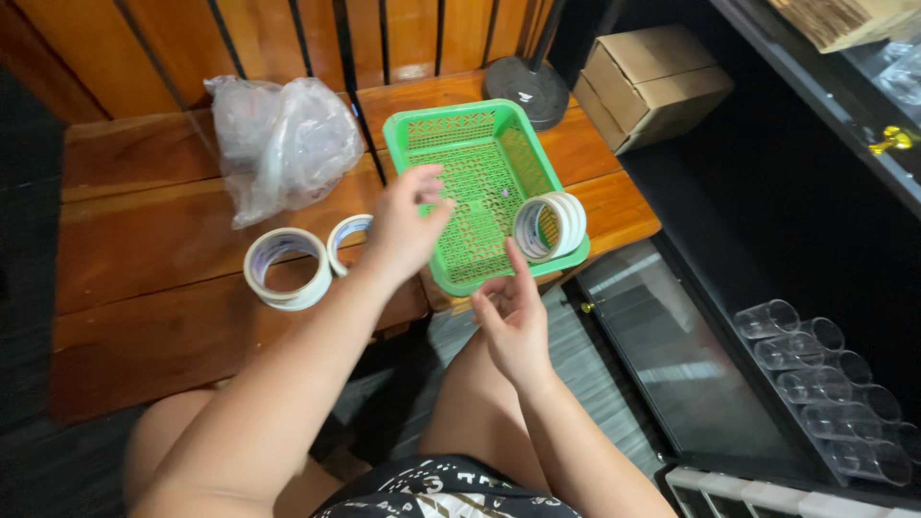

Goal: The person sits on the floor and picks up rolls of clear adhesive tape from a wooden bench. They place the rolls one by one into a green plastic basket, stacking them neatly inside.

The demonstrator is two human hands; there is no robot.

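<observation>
Both your hands are open and empty: the left hand (408, 225) hovers over the green basket (451, 129), the right hand (515, 321) below its near rim. The tape roll (549, 226) stands on edge at the basket's 4 o'clock corner; a nudge there could topple it out.

My left grip (408, 225) hung out in front of me with the arm stretched long and bare from the lower left, wrist nearly straight, back of the hand up. Its fingers were loosely spread and slightly curled, closed on nothing. My right grip (516, 321) sat lower and nearer my body, forearm rising from the bottom edge, palm turned inward toward the left. Its fingers pointed up and forward, relaxed and parted, also empty. Both thighs showed below the arms.
</observation>
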